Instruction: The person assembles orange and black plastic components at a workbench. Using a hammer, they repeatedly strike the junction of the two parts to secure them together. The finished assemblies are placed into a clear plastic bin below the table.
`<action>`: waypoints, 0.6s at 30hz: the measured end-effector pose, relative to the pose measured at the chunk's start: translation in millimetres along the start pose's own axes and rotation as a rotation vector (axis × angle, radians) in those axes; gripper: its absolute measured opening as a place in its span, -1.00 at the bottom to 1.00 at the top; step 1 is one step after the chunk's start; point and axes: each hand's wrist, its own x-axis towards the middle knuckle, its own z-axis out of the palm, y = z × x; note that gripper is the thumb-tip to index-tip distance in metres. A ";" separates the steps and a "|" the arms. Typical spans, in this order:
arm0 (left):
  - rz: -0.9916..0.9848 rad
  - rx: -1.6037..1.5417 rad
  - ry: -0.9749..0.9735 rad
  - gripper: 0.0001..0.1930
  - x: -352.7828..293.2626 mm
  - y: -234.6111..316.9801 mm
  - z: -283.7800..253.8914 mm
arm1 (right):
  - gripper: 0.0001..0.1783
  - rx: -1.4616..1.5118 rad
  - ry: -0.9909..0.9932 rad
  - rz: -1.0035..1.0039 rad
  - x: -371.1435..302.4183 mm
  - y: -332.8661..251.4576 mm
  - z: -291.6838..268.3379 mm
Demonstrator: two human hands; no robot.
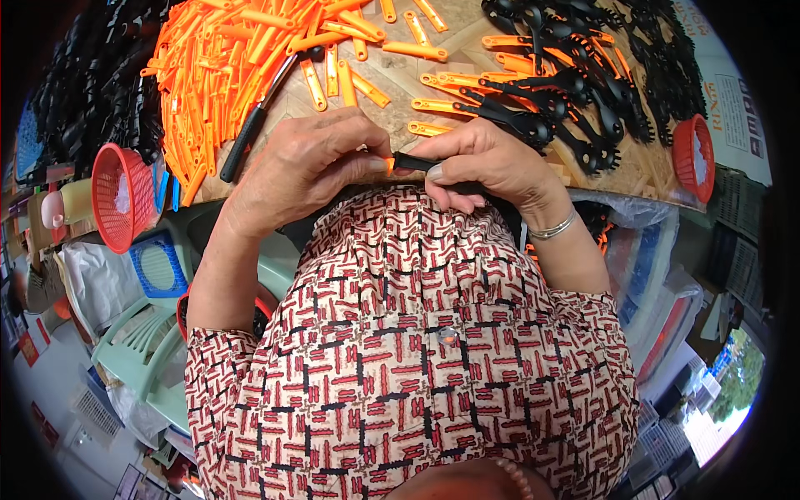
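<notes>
My left hand [321, 162] is closed, its fingertips pinching an orange handle [389, 165] of which only a small end shows. Between thumb and fingers my right hand [492, 167] grips a narrow black utensil shaft [414, 162]. The two parts meet end to end just above the table's near edge; the rest of each is hidden by my hands. Just left of my left hand lies a tool with a black grip [243, 143] and a metal shaft. Beyond my right hand are black slotted and toothed kitchen utensils [533, 125], several with orange handles.
A large heap of orange handles [208, 83] covers the table's [287, 104] left side. Black utensil parts [92, 83] pile up at far left and far right. Red baskets [125, 200] flank the table edge. A pale green chair [150, 342] stands at lower left.
</notes>
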 end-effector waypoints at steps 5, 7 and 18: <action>-0.087 -0.019 0.003 -0.87 -6.7 5.7 3.2 | -0.64 0.066 -0.097 0.000 -0.3 3.0 2.4; -0.082 0.005 0.011 -0.87 -11.6 3.3 10.3 | -0.64 0.086 -0.082 0.027 -0.9 7.7 7.4; -0.096 -0.102 -0.026 -0.89 -33.0 8.6 29.0 | -0.60 -0.554 -0.045 -0.330 -6.2 29.8 20.5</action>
